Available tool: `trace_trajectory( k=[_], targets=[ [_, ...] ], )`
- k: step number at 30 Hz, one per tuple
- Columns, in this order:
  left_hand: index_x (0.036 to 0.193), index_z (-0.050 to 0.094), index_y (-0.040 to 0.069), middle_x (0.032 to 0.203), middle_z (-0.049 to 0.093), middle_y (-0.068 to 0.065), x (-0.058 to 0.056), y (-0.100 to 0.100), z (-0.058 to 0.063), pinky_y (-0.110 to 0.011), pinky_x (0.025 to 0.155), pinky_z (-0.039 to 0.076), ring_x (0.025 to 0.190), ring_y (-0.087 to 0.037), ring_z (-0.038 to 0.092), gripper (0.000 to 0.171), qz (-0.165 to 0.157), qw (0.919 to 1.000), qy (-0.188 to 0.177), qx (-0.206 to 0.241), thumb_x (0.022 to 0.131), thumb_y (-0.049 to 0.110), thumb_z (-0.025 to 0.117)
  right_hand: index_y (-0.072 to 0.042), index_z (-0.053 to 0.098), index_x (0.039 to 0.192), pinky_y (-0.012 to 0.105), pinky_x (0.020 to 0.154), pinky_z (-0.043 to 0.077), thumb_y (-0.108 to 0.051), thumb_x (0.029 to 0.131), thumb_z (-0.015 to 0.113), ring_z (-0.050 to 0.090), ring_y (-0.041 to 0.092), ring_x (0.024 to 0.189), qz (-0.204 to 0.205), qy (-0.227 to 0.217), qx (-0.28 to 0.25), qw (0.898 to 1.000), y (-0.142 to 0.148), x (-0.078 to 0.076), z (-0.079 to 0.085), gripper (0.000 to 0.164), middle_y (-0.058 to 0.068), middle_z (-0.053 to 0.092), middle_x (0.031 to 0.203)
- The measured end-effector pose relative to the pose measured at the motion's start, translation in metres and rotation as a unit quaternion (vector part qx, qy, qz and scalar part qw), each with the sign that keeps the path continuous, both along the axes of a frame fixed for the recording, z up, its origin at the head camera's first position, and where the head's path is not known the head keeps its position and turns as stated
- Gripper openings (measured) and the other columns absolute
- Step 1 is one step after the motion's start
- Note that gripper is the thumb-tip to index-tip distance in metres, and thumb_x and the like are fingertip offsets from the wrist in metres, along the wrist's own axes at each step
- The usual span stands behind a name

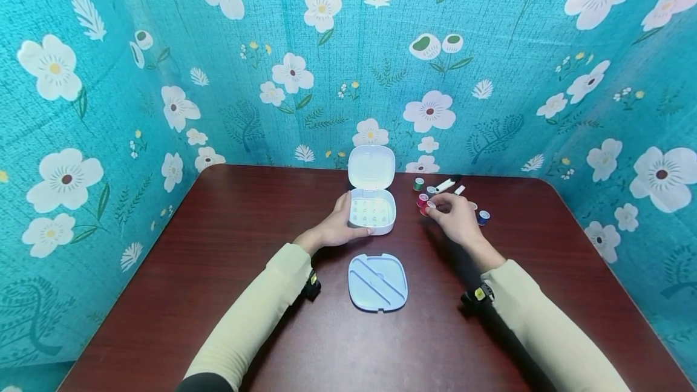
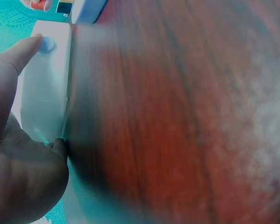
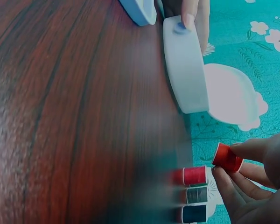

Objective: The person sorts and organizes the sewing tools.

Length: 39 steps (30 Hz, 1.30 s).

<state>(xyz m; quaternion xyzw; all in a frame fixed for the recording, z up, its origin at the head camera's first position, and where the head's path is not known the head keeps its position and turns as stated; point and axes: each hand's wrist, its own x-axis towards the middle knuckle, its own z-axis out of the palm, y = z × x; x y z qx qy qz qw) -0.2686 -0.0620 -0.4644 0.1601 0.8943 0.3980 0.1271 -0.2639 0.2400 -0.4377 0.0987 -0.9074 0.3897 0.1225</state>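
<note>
A white box [image 1: 385, 230] stands on the table with its hinged lid [image 1: 371, 167] raised; rows of small pegs show inside. My left hand [image 1: 334, 225] grips it at the left side, thumb on the front by the round button [image 2: 47, 45]. Between thumb and fingertips, my right hand [image 1: 457, 219] pinches a red thread spool [image 3: 227, 157], held above the table to the right of the box. Around that hand stand a pinkish-red spool [image 3: 195, 176], a grey spool [image 3: 196, 195], a green spool [image 1: 418, 184] and a dark blue spool [image 1: 483, 217].
In front of the box lies a light blue tray insert [image 1: 378, 283] with diagonal ridges. Behind the right hand are a slim white-and-black item [image 1: 446, 185] and a small white piece [image 1: 460, 190], their kinds unclear. A flowered curtain [image 1: 294, 120] hangs around the brown table [image 1: 245, 216].
</note>
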Motion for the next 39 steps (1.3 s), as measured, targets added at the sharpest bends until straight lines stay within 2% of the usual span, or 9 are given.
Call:
trace_trajectory(
  k=[4, 13, 20, 25, 29, 32, 35, 39],
  targets=[
    [0.149, -0.012, 0.011, 0.155, -0.007, -0.003, -0.001, -0.001, -0.002, -0.040, 0.109, 0.023, 0.140, -0.019, 0.010, 0.120, -0.001, 1.0000, -0.001, -0.001, 0.074, 0.056, 0.071, -0.002, 0.067, 0.100, 0.042, 0.077, 0.048, -0.014, 0.084, 0.071, 0.065, 0.024, 0.081, 0.007, -0.002, -0.003, 1.000, -0.005, 0.000, 0.001, 0.021, 0.012, 0.069, 0.092],
    [0.149, -0.014, 0.016, 0.155, -0.006, -0.001, -0.002, -0.001, 0.000, -0.039, 0.109, 0.024, 0.139, -0.018, 0.012, 0.120, 0.000, 1.0000, 0.000, -0.005, 0.075, 0.057, 0.070, -0.002, 0.068, 0.106, 0.043, 0.080, 0.049, -0.016, 0.083, 0.073, 0.067, 0.023, 0.084, 0.012, 0.012, -0.010, 1.000, -0.017, -0.001, 0.001, 0.028, 0.011, 0.070, 0.095],
    [0.149, -0.015, 0.016, 0.155, -0.007, -0.001, -0.001, -0.001, 0.000, -0.038, 0.109, 0.023, 0.140, -0.017, 0.011, 0.120, 0.000, 1.0000, -0.003, -0.007, 0.075, 0.057, 0.070, -0.006, 0.068, 0.100, 0.039, 0.077, 0.048, -0.016, 0.083, 0.073, 0.067, 0.019, 0.080, 0.022, 0.014, -0.011, 1.000, -0.027, -0.001, 0.004, 0.020, 0.007, 0.070, 0.089],
    [0.149, -0.016, 0.016, 0.155, -0.008, -0.001, 0.000, -0.001, 0.000, -0.038, 0.110, 0.023, 0.140, -0.018, 0.010, 0.121, -0.001, 1.0000, -0.003, -0.005, 0.075, 0.057, 0.070, -0.006, 0.068, 0.101, 0.039, 0.078, 0.047, -0.017, 0.084, 0.072, 0.066, 0.020, 0.080, 0.030, 0.002, -0.029, 0.999, -0.031, -0.001, 0.004, 0.021, 0.008, 0.070, 0.088],
    [0.149, -0.015, 0.015, 0.155, -0.006, -0.003, 0.000, -0.001, 0.000, -0.038, 0.109, 0.023, 0.140, -0.019, 0.011, 0.121, 0.001, 1.0000, 0.001, -0.003, 0.074, 0.057, 0.070, -0.007, 0.068, 0.101, 0.046, 0.095, 0.027, -0.017, 0.083, 0.073, 0.067, 0.021, 0.082, 0.035, 0.010, -0.026, 0.999, -0.035, -0.002, 0.004, 0.022, 0.008, 0.070, 0.088],
    [0.149, -0.015, 0.015, 0.155, -0.005, -0.002, 0.000, -0.001, -0.001, -0.038, 0.109, 0.024, 0.139, -0.019, 0.012, 0.121, 0.002, 1.0000, 0.002, -0.005, 0.074, 0.057, 0.070, -0.008, 0.068, 0.100, 0.053, 0.095, 0.013, -0.019, 0.082, 0.073, 0.066, 0.021, 0.082, 0.033, 0.017, -0.018, 0.999, -0.037, -0.003, 0.003, 0.021, 0.006, 0.070, 0.088],
    [0.149, -0.015, 0.016, 0.155, -0.005, -0.002, 0.000, -0.001, -0.001, -0.038, 0.109, 0.024, 0.139, -0.019, 0.013, 0.122, 0.001, 1.0000, 0.003, -0.005, 0.074, 0.058, 0.070, -0.008, 0.068, 0.099, 0.053, 0.096, 0.015, -0.018, 0.082, 0.073, 0.066, 0.022, 0.082, 0.036, 0.015, -0.021, 0.999, -0.039, -0.003, 0.002, 0.020, 0.007, 0.070, 0.088],
    [0.149, -0.015, 0.017, 0.155, -0.006, -0.001, 0.000, -0.001, -0.002, -0.039, 0.109, 0.024, 0.139, -0.019, 0.013, 0.122, 0.001, 1.0000, 0.000, -0.003, 0.073, 0.059, 0.071, -0.008, 0.068, 0.099, 0.045, 0.091, 0.035, -0.018, 0.083, 0.072, 0.066, 0.022, 0.084, 0.041, 0.010, -0.027, 0.999, -0.043, -0.004, 0.001, 0.019, 0.008, 0.069, 0.091]
  ],
)
